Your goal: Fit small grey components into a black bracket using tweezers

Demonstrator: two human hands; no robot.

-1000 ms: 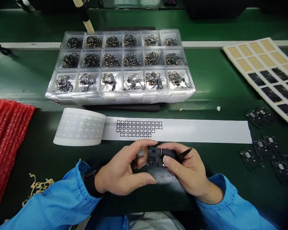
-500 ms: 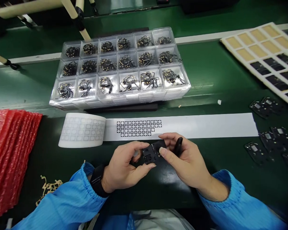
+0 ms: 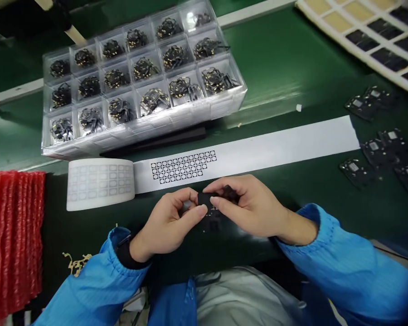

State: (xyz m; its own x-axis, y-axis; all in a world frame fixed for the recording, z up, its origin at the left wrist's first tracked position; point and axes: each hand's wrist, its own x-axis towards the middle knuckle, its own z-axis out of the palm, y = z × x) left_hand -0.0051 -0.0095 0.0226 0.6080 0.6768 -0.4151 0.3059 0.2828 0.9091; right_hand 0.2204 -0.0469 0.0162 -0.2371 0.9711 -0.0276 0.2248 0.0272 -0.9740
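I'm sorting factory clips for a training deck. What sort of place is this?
Probably an electronics assembly line: a clear compartment tray holds bundled circuit parts, a white label strip lies on the green workbench, and left hand and right hand, in blue cleanroom-style sleeves, work a black part.

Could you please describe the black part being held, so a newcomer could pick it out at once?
Find the white label strip on the bench. Just below it, the black part is pinched between the left hand and right hand, unlike the similar black parts lying loose rightward.
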